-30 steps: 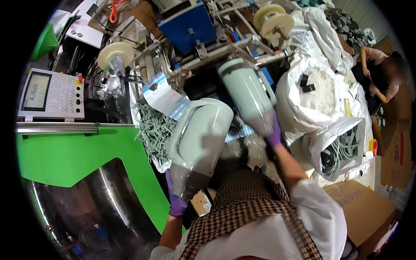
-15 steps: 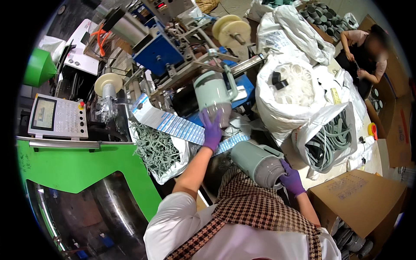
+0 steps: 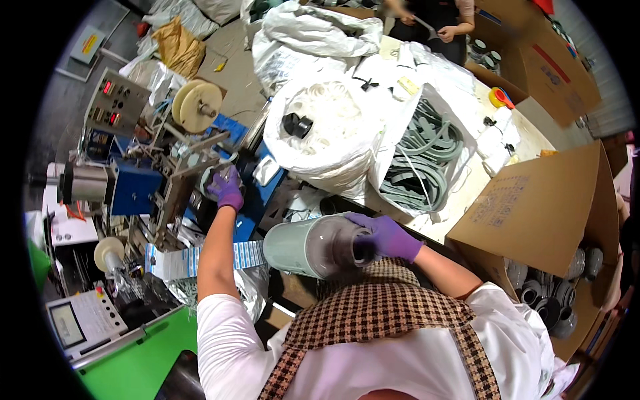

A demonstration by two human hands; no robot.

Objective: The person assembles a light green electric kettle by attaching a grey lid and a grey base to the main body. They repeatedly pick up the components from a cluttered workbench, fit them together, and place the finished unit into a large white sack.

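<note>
My right hand [image 3: 390, 238], in a purple glove, grips the dark, see-through end of a grey-green mug [image 3: 290, 248]. The mug lies tilted in front of my checked apron, its round open end toward that hand. My left hand [image 3: 228, 189], also gloved in purple, reaches to the machine [image 3: 137, 187] with its fingers curled. They rest on another grey-green mug [image 3: 206, 179], mostly hidden by the hand and the machine's metal arms. A strip of blue-and-white printed card [image 3: 183, 263] lies below my left forearm.
A white sack of pale rings [image 3: 327, 110] stands beyond my hands, beside a bag of grey-green straps [image 3: 427, 157]. An open carton [image 3: 533, 207] holding dark clear parts is at right. A control panel [image 3: 83, 323] stands at lower left; a co-worker's hands [image 3: 447, 32] show at the top.
My view has turned to the right. The right-hand mug has swung more level and nearer the middle. My left hand remains at the mug on the machine, its fingers now more curled.
</note>
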